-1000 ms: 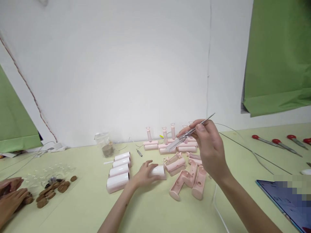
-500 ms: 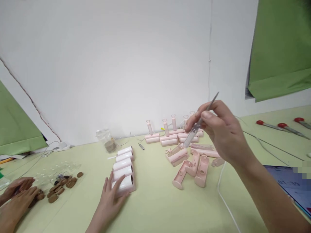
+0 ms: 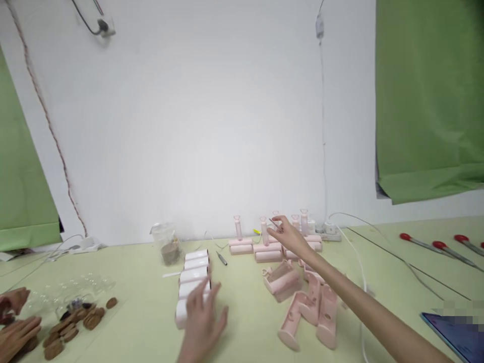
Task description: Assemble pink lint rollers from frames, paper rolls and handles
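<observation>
My left hand (image 3: 202,315), fingers spread and a bit blurred, hovers over the near right end of a row of white cylinders (image 3: 194,274). It holds nothing. My right hand (image 3: 285,234) reaches far forward among small upright pink bottles (image 3: 263,232) near the wall. A thin metal tool (image 3: 276,223) is pinched between its fingers, and its lower part is hard to make out. Below that arm lie loose pink shells (image 3: 327,315). Pink cylinders (image 3: 268,252) lie in rows by the upright bottles.
A clear bag (image 3: 169,247) stands behind the white row. At left, another person's hands (image 3: 18,327) are beside brown discs (image 3: 93,318) and clear plastic pieces. Red-ended tools (image 3: 427,245), cables and a tablet (image 3: 451,335) lie at right. A pen-like tool (image 3: 222,258) lies mid-table.
My right hand has moved forward and left, to the upright bottles. My left hand has lifted off the white cylinders and shifted right. The view has tilted up.
</observation>
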### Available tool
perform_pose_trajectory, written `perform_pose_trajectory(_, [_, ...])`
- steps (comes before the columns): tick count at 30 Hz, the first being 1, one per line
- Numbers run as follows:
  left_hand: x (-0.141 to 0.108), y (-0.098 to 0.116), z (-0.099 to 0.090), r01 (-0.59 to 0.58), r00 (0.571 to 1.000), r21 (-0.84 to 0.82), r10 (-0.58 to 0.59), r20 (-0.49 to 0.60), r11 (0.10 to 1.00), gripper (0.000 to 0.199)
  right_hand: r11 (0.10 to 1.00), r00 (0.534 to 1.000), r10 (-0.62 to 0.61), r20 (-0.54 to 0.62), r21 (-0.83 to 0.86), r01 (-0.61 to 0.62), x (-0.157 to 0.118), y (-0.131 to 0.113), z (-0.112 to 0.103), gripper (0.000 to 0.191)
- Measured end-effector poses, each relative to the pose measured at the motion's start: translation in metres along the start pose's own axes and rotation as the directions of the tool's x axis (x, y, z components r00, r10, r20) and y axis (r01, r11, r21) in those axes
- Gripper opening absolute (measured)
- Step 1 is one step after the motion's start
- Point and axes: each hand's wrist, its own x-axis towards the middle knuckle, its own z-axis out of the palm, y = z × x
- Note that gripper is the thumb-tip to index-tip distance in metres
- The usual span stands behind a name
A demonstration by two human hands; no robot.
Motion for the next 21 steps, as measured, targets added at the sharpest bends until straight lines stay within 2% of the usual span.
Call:
perform_pose_trajectory(2, [-0.001, 0.008, 0.014, -0.153, 0.983, -0.083, 0.161, 0.089, 0.985, 0.037, 0.997, 0.999, 0.042, 0.016, -0.059, -0.041, 0.026, 0.005, 0.021, 0.053])
perform_pose_trajectory(3, [-0.003, 0.009, 0.022, -0.224, 0.961, -0.14, 0.242, 0.132, 0.965, 0.036, 0.995, 0.998, 0.062, 0.026, -0.085, -0.06, 0.036, 0.007, 0.03, 0.057])
perform_pose_trajectory(5, [-0.008, 0.009, 0.035, -0.296, 0.923, -0.255, 0.344, 0.172, 0.92, 0.032, 0.988, 0.995, 0.095, 0.042, -0.13, -0.088, 0.05, 0.01, 0.046, 0.053])
perform_pose_trajectory(6, [-0.01, 0.009, 0.042, -0.291, 0.921, -0.305, 0.352, 0.168, 0.907, 0.029, 0.984, 0.994, 0.104, 0.045, -0.147, -0.096, 0.053, 0.011, 0.052, 0.046])
perform_pose_trajectory(10, [-0.018, 0.016, 0.057, -0.146, 0.968, -0.456, 0.221, 0.116, 0.878, 0.028, 0.986, 0.998, 0.062, 0.022, -0.155, -0.057, 0.047, 0.009, 0.058, 0.025])
perform_pose_trajectory(12, [-0.017, 0.022, 0.057, -0.096, 0.98, -0.528, 0.174, 0.1, 0.844, 0.042, 0.993, 1.0, 0.001, -0.008, -0.117, -0.002, 0.038, 0.002, 0.05, 0.021])
perform_pose_trajectory(14, [-0.012, 0.028, 0.051, 0.017, 0.99, -0.632, 0.073, 0.116, 0.775, 0.058, 0.996, 0.997, -0.067, -0.044, -0.058, 0.064, 0.027, -0.008, 0.035, 0.021])
perform_pose_trajectory(15, [-0.007, 0.031, 0.046, 0.127, 0.986, -0.701, -0.013, 0.166, 0.701, 0.066, 0.995, 0.993, -0.099, -0.059, -0.026, 0.097, 0.02, -0.014, 0.027, 0.021])
perform_pose_trajectory(16, [-0.001, 0.034, 0.039, 0.273, 0.96, -0.768, -0.116, 0.254, 0.58, 0.071, 0.992, 0.989, -0.128, -0.07, 0.0, 0.128, 0.012, -0.02, 0.018, 0.022])
perform_pose_trajectory(17, [0.006, 0.036, 0.032, 0.434, 0.901, -0.808, -0.201, 0.385, 0.398, 0.075, 0.987, 0.985, -0.155, -0.072, 0.034, 0.158, 0.002, -0.026, 0.01, 0.022])
perform_pose_trajectory(18, [0.014, 0.039, 0.024, 0.572, 0.811, -0.803, -0.265, 0.522, 0.166, 0.081, 0.979, 0.981, -0.182, -0.061, 0.085, 0.187, -0.008, -0.031, 0.003, 0.022])
perform_pose_trajectory(19, [0.022, 0.042, 0.016, 0.661, 0.705, -0.745, -0.264, 0.658, -0.091, 0.085, 0.964, 0.978, -0.208, -0.038, 0.164, 0.211, -0.019, -0.036, -0.003, 0.022])
perform_pose_trajectory(20, [0.029, 0.045, 0.009, 0.686, 0.632, -0.65, -0.177, 0.755, -0.326, 0.086, 0.942, 0.973, -0.229, 0.001, 0.253, 0.221, -0.03, -0.04, -0.007, 0.022])
perform_pose_trajectory(21, [0.035, 0.048, 0.003, 0.695, 0.585, -0.524, -0.036, 0.81, -0.493, 0.09, 0.915, 0.968, -0.247, 0.053, 0.343, 0.214, -0.042, -0.042, -0.009, 0.022])
